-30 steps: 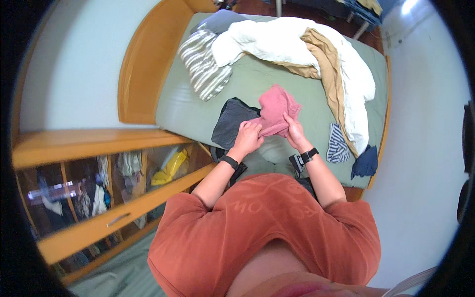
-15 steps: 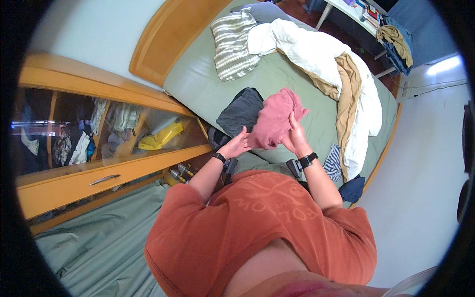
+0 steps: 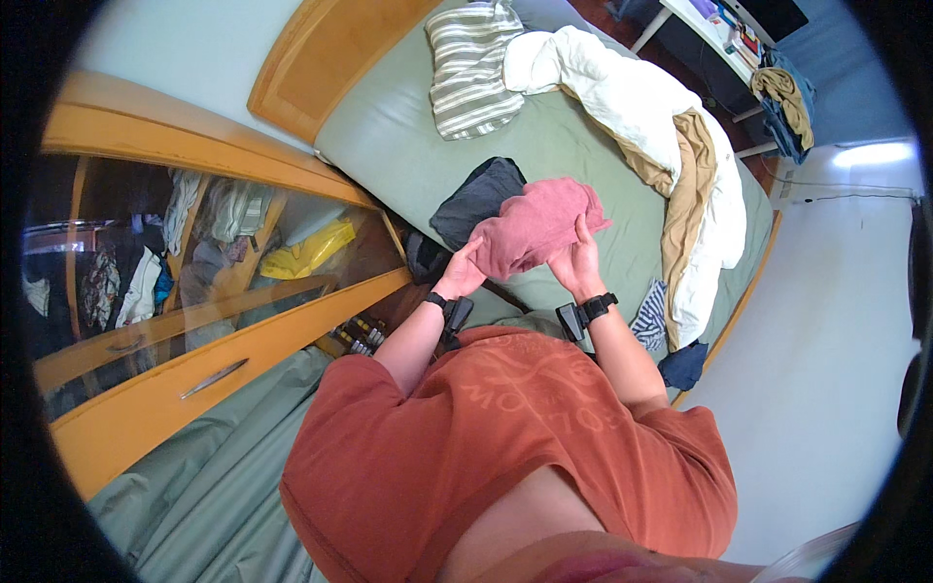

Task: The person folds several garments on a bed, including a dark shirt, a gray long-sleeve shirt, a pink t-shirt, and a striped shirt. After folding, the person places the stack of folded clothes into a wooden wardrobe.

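Note:
A bundled pink cloth garment (image 3: 535, 225) is held between my two hands, in front of my body at the near edge of the bed. My left hand (image 3: 461, 272) grips its lower left side, with the thumb on top. At its right end, my right hand (image 3: 580, 260) has hold of the cloth, thumb upward and fingers partly under it. A dark grey folded garment (image 3: 478, 204) lies on the bed just beyond, partly hidden by the pink one. Which kind of garment either is cannot be made out.
The green-sheeted bed (image 3: 389, 146) holds a striped pillow (image 3: 476, 73) and a rumpled white duvet (image 3: 622, 83). Striped cloth (image 3: 649, 316) and navy cloth (image 3: 684, 365) lie at right. A glass-fronted wooden cabinet (image 3: 233, 360) stands left. Beyond is a white desk (image 3: 705, 29).
The pink garment has spread wider and lower, now covering part of the dark grey one. My left hand has moved slightly left and up along its edge. The view has shifted a little.

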Tool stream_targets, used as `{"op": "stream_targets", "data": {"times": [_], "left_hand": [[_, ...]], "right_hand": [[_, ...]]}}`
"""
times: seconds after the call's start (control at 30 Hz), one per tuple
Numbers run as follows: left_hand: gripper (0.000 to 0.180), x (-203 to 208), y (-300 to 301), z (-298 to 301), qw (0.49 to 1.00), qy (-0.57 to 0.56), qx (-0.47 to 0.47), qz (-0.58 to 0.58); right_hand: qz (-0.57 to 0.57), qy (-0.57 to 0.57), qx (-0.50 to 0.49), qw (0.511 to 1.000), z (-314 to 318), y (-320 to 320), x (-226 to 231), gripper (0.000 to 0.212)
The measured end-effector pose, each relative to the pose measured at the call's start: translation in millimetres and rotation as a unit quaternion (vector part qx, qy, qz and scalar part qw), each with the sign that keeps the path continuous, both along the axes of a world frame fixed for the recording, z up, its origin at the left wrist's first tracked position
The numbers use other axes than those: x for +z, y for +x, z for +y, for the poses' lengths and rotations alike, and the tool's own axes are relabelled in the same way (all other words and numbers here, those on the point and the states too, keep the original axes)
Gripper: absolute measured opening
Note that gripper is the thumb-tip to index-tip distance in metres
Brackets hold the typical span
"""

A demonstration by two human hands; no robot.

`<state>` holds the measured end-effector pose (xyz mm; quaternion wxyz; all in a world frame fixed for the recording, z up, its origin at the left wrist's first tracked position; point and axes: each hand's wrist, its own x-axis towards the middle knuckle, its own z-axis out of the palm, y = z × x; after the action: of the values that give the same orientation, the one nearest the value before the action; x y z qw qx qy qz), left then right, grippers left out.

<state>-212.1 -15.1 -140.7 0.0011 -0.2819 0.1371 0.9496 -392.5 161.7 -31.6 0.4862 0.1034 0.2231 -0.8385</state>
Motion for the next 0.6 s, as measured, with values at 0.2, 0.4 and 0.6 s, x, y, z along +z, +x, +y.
{"op": "stream_targets", "data": {"times": [0.2, 0.4, 0.6], "left_hand": [[0.081, 13.5, 17.1, -46.3, 0.991, -0.111, 0.051, -0.060], [0.088, 26.0, 13.0, -93.1, 0.969, -0.237, 0.074, -0.017], [0.100, -62.9, 39.4, -105.7, 0.893, -0.367, -0.133, -0.225]], "right_hand": [[0.010, 0.092, 0.007, 0.996, -39.1, -0.9, -51.2, 0.053], [0.055, 0.117, 0.050, 0.990, -76.4, -15.2, -103.0, 0.040], [0.088, 0.492, 0.138, 0.855, -57.5, -23.2, -210.1, 0.047]]}}
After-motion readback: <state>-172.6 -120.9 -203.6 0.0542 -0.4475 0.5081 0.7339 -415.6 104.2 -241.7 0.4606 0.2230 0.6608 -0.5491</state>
